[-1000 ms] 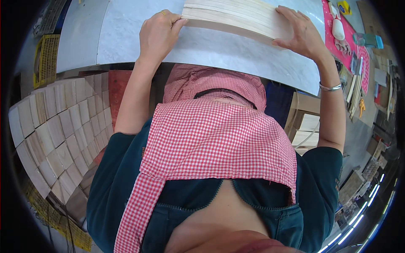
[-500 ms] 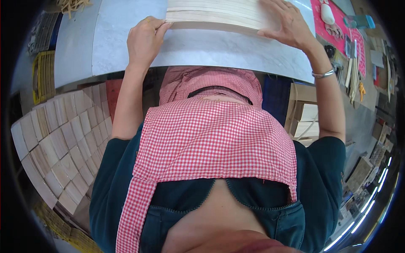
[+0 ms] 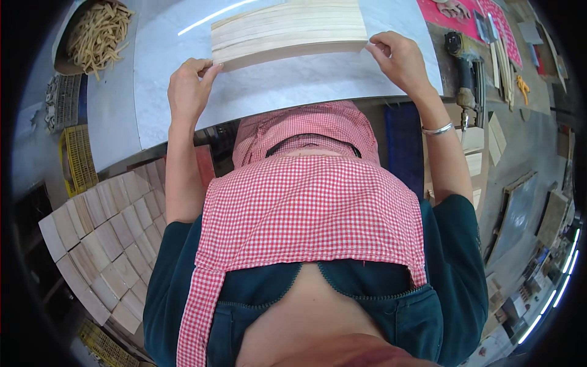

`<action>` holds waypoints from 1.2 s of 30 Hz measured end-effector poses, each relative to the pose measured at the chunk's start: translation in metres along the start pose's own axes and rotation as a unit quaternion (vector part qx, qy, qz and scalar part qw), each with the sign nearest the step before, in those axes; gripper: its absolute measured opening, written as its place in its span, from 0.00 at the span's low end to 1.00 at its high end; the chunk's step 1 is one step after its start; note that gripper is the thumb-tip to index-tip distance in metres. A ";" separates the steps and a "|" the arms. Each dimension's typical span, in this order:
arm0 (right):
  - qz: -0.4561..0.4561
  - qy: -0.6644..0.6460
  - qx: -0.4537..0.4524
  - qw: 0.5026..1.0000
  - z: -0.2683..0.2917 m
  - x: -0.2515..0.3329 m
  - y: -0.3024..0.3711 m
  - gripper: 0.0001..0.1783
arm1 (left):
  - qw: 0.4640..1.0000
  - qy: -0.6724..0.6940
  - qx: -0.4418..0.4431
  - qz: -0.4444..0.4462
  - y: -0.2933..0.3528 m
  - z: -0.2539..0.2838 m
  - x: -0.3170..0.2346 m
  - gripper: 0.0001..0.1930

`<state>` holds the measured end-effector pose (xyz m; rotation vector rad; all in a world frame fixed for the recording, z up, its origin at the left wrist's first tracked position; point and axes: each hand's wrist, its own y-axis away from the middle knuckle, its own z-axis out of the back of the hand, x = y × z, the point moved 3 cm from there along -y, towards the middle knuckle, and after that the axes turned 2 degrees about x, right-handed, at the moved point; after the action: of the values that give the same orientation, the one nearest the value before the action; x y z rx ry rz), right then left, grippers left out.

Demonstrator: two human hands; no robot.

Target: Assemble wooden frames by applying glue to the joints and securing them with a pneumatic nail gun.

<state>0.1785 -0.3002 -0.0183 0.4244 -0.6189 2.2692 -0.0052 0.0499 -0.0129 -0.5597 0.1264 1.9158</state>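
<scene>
A flat bundle of pale wooden slats (image 3: 290, 29) lies on the white marbled table (image 3: 293, 79), its near side facing me. My left hand (image 3: 188, 88) is closed at the bundle's near left corner, thumb and fingers pinching it. At the near right corner, my right hand (image 3: 400, 61) has thumb and curled fingers drawn together against the end. The exact contact of its fingertips is hard to make out.
Left of the table stands a container of tan strips (image 3: 101, 37), with a yellow crate (image 3: 78, 159) below it. Stacked wooden blocks (image 3: 110, 232) sit at my left. A hand-held power tool (image 3: 466, 76) and an orange clip-like object (image 3: 523, 88) lie to the right.
My right hand has gone from spread fingers to curled ones at the right end. The whole view has shifted, so more of the slats and table shows. My left hand keeps its corner.
</scene>
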 end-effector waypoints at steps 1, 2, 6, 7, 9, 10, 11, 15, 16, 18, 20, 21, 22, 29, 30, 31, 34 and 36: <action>-0.005 0.008 0.003 1.000 -0.001 0.001 -0.001 0.06 | 1.000 0.001 0.008 0.005 -0.001 0.000 -0.001 0.14; -0.006 0.006 -0.004 1.000 -0.001 0.002 -0.002 0.06 | 1.000 -0.003 0.006 -0.001 -0.002 0.002 -0.003 0.14; 0.040 0.032 -0.024 0.998 -0.005 0.004 -0.005 0.04 | 0.999 0.001 0.027 0.030 -0.002 0.005 -0.005 0.12; 0.037 0.029 -0.029 0.998 -0.005 0.004 -0.006 0.04 | 0.999 -0.003 0.028 0.026 -0.002 0.005 -0.005 0.12; 0.039 0.034 -0.014 0.999 -0.005 0.005 -0.008 0.04 | 1.000 0.007 0.026 0.014 -0.003 0.005 -0.005 0.11; 0.039 0.036 -0.007 0.999 -0.005 0.004 -0.009 0.04 | 1.000 0.012 0.026 0.008 -0.004 0.005 -0.004 0.11; 0.040 0.038 0.001 0.998 -0.005 0.004 -0.010 0.04 | 1.000 0.017 0.026 0.002 -0.005 0.005 -0.004 0.10; 0.043 0.027 0.022 0.998 -0.006 -0.003 -0.011 0.03 | 1.000 0.016 0.023 -0.002 -0.002 0.004 -0.005 0.10; 0.045 0.024 0.031 0.998 -0.006 -0.005 -0.012 0.03 | 1.000 0.016 0.023 -0.001 -0.004 0.004 -0.005 0.10; 0.040 0.007 0.036 0.999 -0.004 -0.009 -0.011 0.03 | 1.000 0.021 0.021 0.000 0.000 0.002 -0.007 0.10; 0.033 -0.021 0.042 0.998 -0.002 -0.013 -0.013 0.03 | 0.999 0.034 0.013 0.001 0.004 0.001 -0.010 0.10; 0.030 -0.036 0.046 0.998 -0.002 -0.014 -0.013 0.03 | 0.999 0.041 0.009 0.003 0.007 0.002 -0.011 0.11; 0.030 -0.037 0.053 0.997 -0.002 -0.015 -0.013 0.03 | 0.999 0.042 0.012 0.009 0.007 0.003 -0.014 0.11; 0.021 0.002 0.051 0.998 0.010 -0.016 -0.005 0.05 | 0.963 -0.142 0.207 0.100 -0.027 0.036 -0.069 0.16; -0.001 0.009 -0.034 0.999 0.022 -0.029 0.002 0.09 | 0.963 -0.147 0.207 0.089 -0.028 0.039 -0.078 0.17; -0.023 0.018 -0.119 0.993 0.037 -0.045 0.011 0.12 | 0.963 -0.151 0.208 0.077 -0.027 0.035 -0.083 0.19; -0.140 0.234 -0.144 0.951 0.084 -0.103 0.042 0.26 | 0.959 -0.083 0.002 -0.271 -0.034 0.014 -0.118 0.25; -0.264 0.310 -0.106 0.907 0.089 -0.143 0.063 0.30 | 0.943 -0.073 0.002 -0.325 -0.049 -0.020 -0.131 0.30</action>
<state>0.2391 -0.4688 -0.0304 -0.2253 -0.3503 1.6519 0.0845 -0.0474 0.0348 -0.3877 -0.1400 1.3015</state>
